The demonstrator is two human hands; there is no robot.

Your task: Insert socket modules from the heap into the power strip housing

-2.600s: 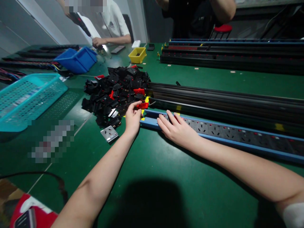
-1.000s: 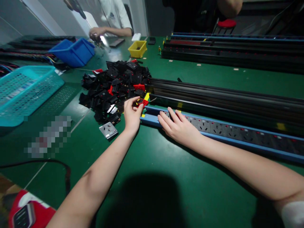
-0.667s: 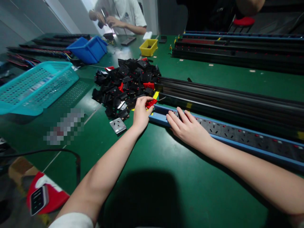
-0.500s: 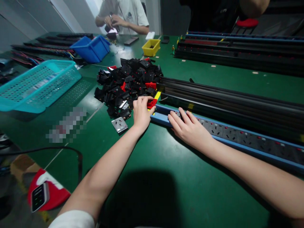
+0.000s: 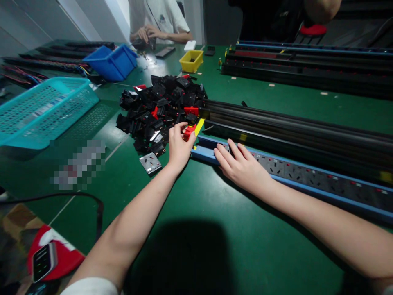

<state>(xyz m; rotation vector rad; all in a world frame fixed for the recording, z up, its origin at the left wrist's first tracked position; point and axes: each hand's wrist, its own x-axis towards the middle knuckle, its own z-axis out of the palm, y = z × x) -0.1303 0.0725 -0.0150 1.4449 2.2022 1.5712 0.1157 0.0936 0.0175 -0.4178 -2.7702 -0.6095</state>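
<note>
My left hand (image 5: 178, 144) is closed on a small red part (image 5: 187, 131) at the near edge of a heap of black and red socket modules (image 5: 161, 109). My right hand (image 5: 242, 164) lies flat with fingers spread on the left end of a long blue power strip (image 5: 310, 179) lined with black sockets. A single grey socket module (image 5: 150, 162) lies face up on the green table (image 5: 215, 237), just left of my left wrist.
Long black rails (image 5: 294, 127) lie behind the blue strip, with more strips (image 5: 307, 67) at the back right. A teal basket (image 5: 39, 110), blue bins (image 5: 112, 61) and a yellow bin (image 5: 190, 60) stand at the left and back. Another person's hands (image 5: 149, 33) work at the far end.
My left hand has closed on the red part at the heap's edge and drawn it slightly toward me. My right hand stays flat on the blue strip. The person at the back lowered their hands.
</note>
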